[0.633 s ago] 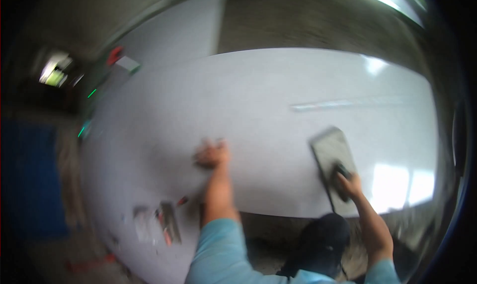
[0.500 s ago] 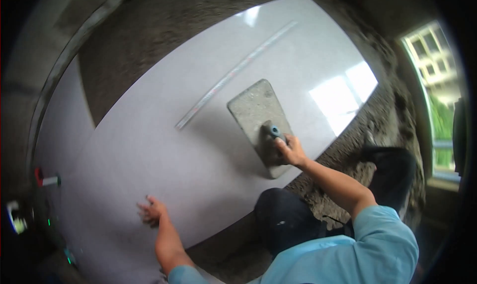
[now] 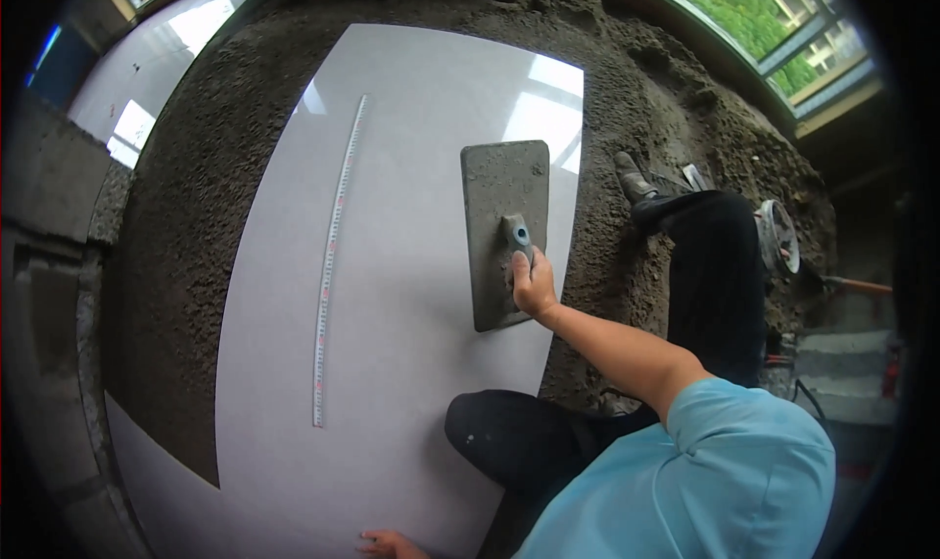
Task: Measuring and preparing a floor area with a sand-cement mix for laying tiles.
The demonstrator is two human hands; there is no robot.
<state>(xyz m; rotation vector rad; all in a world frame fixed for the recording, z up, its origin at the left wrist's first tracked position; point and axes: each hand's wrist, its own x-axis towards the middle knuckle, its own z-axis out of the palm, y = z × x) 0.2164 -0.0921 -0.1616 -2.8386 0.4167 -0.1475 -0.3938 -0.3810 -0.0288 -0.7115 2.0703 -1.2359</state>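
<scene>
My right hand (image 3: pixel 531 283) grips the handle of a cement-smeared rectangular float (image 3: pixel 504 177), which is over the right part of a large glossy pale tile (image 3: pixel 274 265); I cannot tell if it presses on it. My left hand (image 3: pixel 382 541) lies at the bottom edge of the picture on the tile, fingers apart. A long measuring strip (image 3: pixel 333 236) lies lengthwise along the tile, left of the float. My knee (image 3: pixel 480 432) is at the tile's lower right.
Rough mortar bed (image 3: pixel 176 265) surrounds the tile. Another tile (image 3: pixel 147 471) lies lower left, beside a block wall (image 3: pixel 49 197). A bucket (image 3: pixel 778 236) and wooden-handled tool (image 3: pixel 852 283) are at right. Windows (image 3: pixel 744 30) stand upper right, another tiled surface (image 3: pixel 137 79) upper left.
My view has swung round to the right, so the tile now runs upright in the picture. My left hand sits at the bottom edge; my right still grips the float.
</scene>
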